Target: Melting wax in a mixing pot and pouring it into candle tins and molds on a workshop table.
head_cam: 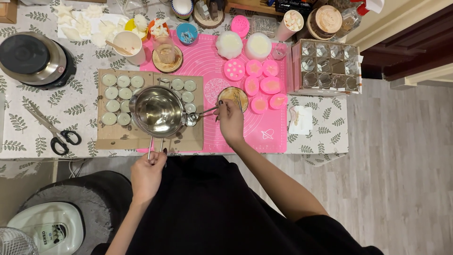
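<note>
My left hand (147, 174) grips the thin handle of a shiny steel pouring pot (158, 111), held over a brown cardboard sheet (115, 137) that carries several small round tins of pale wax (117, 93). My right hand (230, 120) pinches a slim metal tool (206, 112) whose tip reaches a small tin (191, 119) just under the pot's spout. Beside that hand stands a small round jar (232, 96) with a wick holder across it, on a pink silicone mat (271, 134).
Several pink and white wax shapes (261, 84) lie on the mat. A black hot plate (33, 59) and black scissors (56, 134) sit at the left. A cardboard box of glass jars (327, 66) stands at the right. A paper cup (128, 46) is at the back.
</note>
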